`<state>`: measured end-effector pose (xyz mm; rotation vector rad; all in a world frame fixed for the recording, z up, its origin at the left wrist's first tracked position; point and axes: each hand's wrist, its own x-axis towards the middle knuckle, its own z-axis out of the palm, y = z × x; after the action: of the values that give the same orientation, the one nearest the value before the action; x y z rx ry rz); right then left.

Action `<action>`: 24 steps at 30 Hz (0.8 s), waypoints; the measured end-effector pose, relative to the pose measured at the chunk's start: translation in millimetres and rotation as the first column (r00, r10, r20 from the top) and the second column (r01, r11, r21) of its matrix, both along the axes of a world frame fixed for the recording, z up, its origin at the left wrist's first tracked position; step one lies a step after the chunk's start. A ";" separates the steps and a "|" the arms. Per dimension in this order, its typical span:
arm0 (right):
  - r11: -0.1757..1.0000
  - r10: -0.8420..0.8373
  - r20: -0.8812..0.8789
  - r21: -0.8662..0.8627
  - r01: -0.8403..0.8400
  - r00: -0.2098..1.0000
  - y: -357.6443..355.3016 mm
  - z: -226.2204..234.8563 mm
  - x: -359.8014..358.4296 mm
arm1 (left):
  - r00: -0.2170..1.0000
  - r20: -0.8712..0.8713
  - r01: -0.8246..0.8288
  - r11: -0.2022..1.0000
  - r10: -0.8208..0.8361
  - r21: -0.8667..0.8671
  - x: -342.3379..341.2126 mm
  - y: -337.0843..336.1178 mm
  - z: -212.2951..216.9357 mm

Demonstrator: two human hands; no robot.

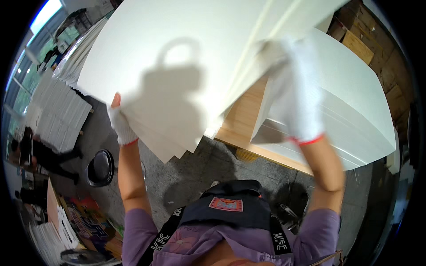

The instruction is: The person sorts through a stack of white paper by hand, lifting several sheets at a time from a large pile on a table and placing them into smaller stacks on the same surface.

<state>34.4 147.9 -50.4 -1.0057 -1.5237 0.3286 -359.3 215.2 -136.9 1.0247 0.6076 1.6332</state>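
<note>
Several large white sheets [173, 106], like thin board or card, lie fanned out in front of me with their near corners stepped. My left hand [119, 122], in a white glove with the thumb bare, grips their left edge, thumb on top. On the right, my right hand [297, 88] is in a white glove with a red cuff. It is smeared by motion beside the sheets' right edge, and its fingers cannot be made out. A second stack of white sheets [355, 102] sits to its right. Bare wood of a table [244, 111] shows between the two stacks.
A black round stool [100, 167] stands on the grey floor at left. Beyond it are piled white boards [57, 113] and a person in dark clothes [46, 153]. Brown cardboard [359, 46] is stacked at far right. Printed sheets [88, 221] lie at lower left.
</note>
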 end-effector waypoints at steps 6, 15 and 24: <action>0.953 0.039 -0.696 -0.191 -0.237 0.717 45.2 -117.2 -165.0 | 0.968 0.111 -0.235 0.969 0.226 0.072 18.8 31.0 -85.2; 0.570 -0.409 -0.563 -0.772 -0.281 0.718 176.3 -376.6 -91.5 | 0.941 -0.131 -0.325 0.722 0.313 -0.611 59.4 109.3 -319.3; 0.611 -0.201 -0.869 -0.473 -0.635 0.453 166.6 -367.3 -82.9 | 0.879 -0.472 -0.354 0.754 0.066 -0.554 62.5 98.5 -281.5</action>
<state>-48.5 314.6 -417.7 -0.9493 -0.4495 1.6031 -296.8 313.7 -418.3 0.8120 1.5131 1.2305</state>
